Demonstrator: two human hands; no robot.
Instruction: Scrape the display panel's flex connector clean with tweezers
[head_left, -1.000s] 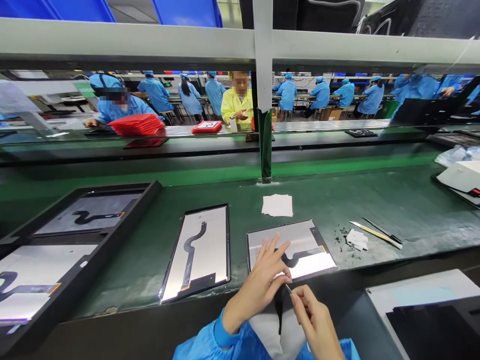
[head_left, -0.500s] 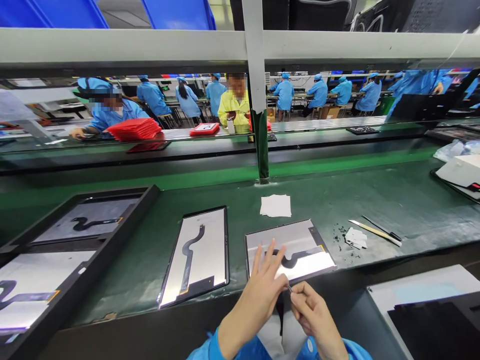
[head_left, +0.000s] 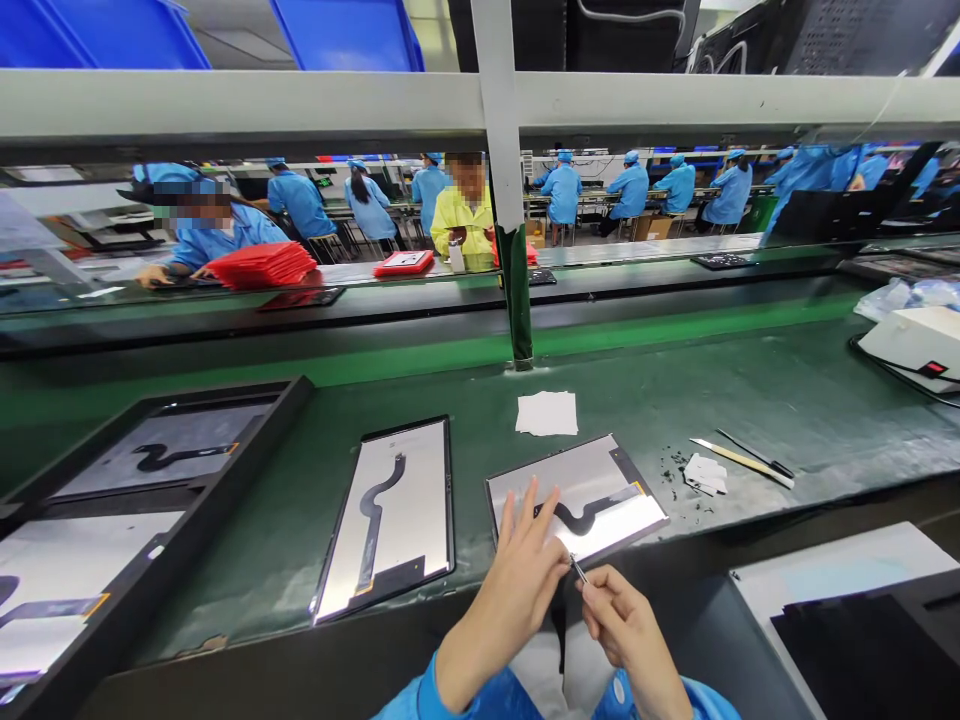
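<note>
A tablet screen panel [head_left: 551,468] lies face down at the bench's front edge, its silvery back up with a dark curved flex cable [head_left: 589,518] across it. My left hand [head_left: 517,565] rests on the panel's near left part, fingers spread and stretched out over it. Just right of the left thumb, my right hand [head_left: 622,610] pinches a slim, pointed metal tool [head_left: 578,570] like tweezers. Its tip meets the panel's near edge beside the left thumb; the exact contact is hidden. To the left lies a second screen panel [head_left: 401,500] with a similar cable.
A black tray [head_left: 255,470] with more panels stands at left. White cards [head_left: 546,413] lie behind the panel. Right of it are small white pieces [head_left: 705,473], black crumbs, a yellow-handled blade [head_left: 739,460] and a thin black tool [head_left: 757,453]. A post [head_left: 517,295] rises from the bench.
More of the metal tool shows between the hands now, its tip at the panel's edge. The left hand stays spread on the panel. The whole view has shifted slightly.
</note>
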